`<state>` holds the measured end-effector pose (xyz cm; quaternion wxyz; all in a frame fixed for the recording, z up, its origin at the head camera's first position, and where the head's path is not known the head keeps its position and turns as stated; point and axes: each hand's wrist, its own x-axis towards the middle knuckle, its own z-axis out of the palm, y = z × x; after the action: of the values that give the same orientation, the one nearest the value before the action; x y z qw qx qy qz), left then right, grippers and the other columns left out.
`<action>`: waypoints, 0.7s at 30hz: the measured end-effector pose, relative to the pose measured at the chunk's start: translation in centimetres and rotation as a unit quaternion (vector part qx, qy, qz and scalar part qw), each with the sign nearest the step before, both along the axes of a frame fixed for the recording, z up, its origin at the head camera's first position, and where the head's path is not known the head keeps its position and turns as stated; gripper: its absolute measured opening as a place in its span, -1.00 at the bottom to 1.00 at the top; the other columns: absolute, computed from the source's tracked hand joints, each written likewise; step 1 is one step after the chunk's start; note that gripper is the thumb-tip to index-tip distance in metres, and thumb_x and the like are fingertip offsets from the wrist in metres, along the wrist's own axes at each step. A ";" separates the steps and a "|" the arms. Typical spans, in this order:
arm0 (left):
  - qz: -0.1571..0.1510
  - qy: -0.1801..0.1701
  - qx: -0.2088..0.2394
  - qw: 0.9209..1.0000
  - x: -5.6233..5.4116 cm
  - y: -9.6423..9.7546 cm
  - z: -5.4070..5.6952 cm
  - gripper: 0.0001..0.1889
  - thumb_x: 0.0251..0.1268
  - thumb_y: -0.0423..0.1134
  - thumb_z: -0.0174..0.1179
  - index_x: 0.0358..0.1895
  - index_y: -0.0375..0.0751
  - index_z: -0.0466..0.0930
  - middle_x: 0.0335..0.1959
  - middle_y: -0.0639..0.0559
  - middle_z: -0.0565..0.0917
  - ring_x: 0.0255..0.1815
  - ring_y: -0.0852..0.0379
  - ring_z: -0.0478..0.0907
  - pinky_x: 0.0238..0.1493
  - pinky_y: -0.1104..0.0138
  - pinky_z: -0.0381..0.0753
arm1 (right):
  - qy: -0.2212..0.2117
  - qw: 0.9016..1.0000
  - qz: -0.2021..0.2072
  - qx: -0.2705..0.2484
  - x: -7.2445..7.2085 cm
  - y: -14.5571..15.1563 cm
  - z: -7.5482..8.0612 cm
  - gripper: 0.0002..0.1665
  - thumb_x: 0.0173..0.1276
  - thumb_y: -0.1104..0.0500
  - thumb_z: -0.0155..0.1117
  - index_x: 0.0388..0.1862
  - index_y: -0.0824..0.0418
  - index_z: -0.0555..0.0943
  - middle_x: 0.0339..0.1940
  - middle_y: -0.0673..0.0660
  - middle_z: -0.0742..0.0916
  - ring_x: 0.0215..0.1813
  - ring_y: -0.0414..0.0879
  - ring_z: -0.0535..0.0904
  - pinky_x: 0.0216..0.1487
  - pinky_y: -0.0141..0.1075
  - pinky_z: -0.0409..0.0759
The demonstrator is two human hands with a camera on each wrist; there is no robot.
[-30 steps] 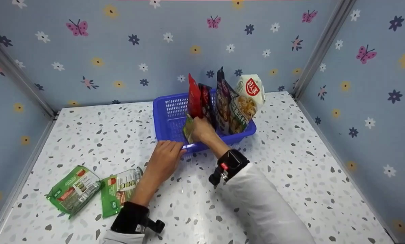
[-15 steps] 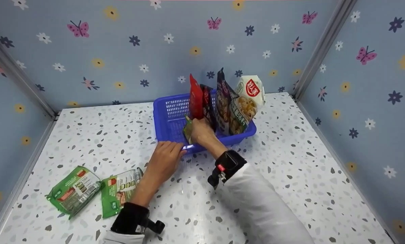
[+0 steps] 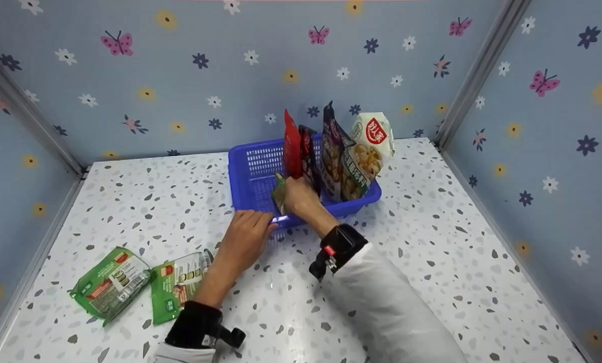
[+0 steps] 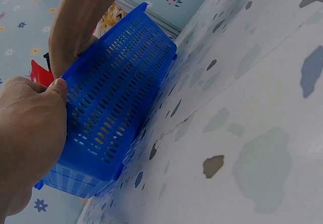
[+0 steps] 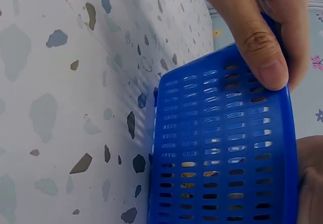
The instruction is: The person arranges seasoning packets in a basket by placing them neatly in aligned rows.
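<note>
Gripping the near rim of the blue basket (image 3: 237, 176) with the left hand (image 3: 244, 236), with the thumb (image 5: 274, 75) against the outer wall and the fingers (image 3: 253, 217) over the edge. Reaching inside with the right hand (image 3: 302, 198), against a small green packet (image 3: 279, 194), in front of a red packet (image 3: 292, 148); cannot tell whether clamped on it, with the fingertips hidden. Farther right in the basket, a black packet (image 3: 308, 156), a dark purple bag (image 3: 332, 151) and a tilted white-topped bag (image 3: 369, 151). On the speckled table (image 3: 417, 272), at the left, two green pouches (image 3: 110, 285), side by side.
</note>
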<state>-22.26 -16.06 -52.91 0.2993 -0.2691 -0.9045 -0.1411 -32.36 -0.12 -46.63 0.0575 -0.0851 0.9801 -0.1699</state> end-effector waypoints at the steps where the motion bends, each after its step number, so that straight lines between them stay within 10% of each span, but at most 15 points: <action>1: -0.001 0.001 0.001 1.000 0.0 0.0 0.0 -0.81 0.72 -0.16 0.29 0.03 -0.24 0.71 -0.22 -0.08 0.82 -0.21 -0.07 0.72 0.10 0.06 0.69 | -0.004 1.000 0.000 -0.006 -0.2 0.1 -0.1 -0.57 0.38 0.30 0.60 0.20 0.31 0.75 0.14 0.29 0.88 0.14 0.10 0.86 0.21 -0.02 0.86; 7: -0.001 0.004 0.005 1.000 -0.1 0.0 -0.1 -0.81 0.71 -0.16 0.30 0.03 -0.23 0.72 -0.22 -0.08 0.82 -0.21 -0.06 0.72 0.08 0.06 0.70 | 0.015 0.999 0.017 -0.038 -3.0 0.7 -2.4 -0.79 0.29 0.24 0.52 -0.12 0.25 0.75 -0.24 0.15 0.83 -0.23 0.00 0.72 -0.15 -0.03 0.80; 12: -0.004 0.008 0.006 1.000 -0.2 0.0 -0.1 -0.82 0.70 -0.16 0.31 0.02 -0.23 0.72 -0.22 -0.07 0.83 -0.21 -0.06 0.73 0.09 0.06 0.71 | 0.025 0.995 0.011 -0.093 -2.7 0.8 -1.3 -0.74 0.53 0.14 0.39 -0.37 0.20 0.60 -0.50 0.09 0.64 -0.46 -0.01 0.59 -0.43 -0.08 0.61; 21: -0.006 -0.003 0.010 1.000 -0.1 0.0 0.0 -0.81 0.71 -0.17 0.30 0.01 -0.25 0.72 -0.22 -0.09 0.83 -0.20 -0.06 0.76 0.11 0.04 0.73 | 0.082 0.989 0.005 -0.123 -2.7 1.2 -1.7 -0.59 0.51 0.19 0.23 -0.61 0.07 0.49 -0.56 0.08 0.67 -0.46 -0.05 0.60 -0.33 0.10 0.77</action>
<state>-22.38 -16.01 -52.93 0.2984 -0.2709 -0.9023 -0.1529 -35.10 1.05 -48.35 -0.0331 -0.1105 0.9528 -0.2808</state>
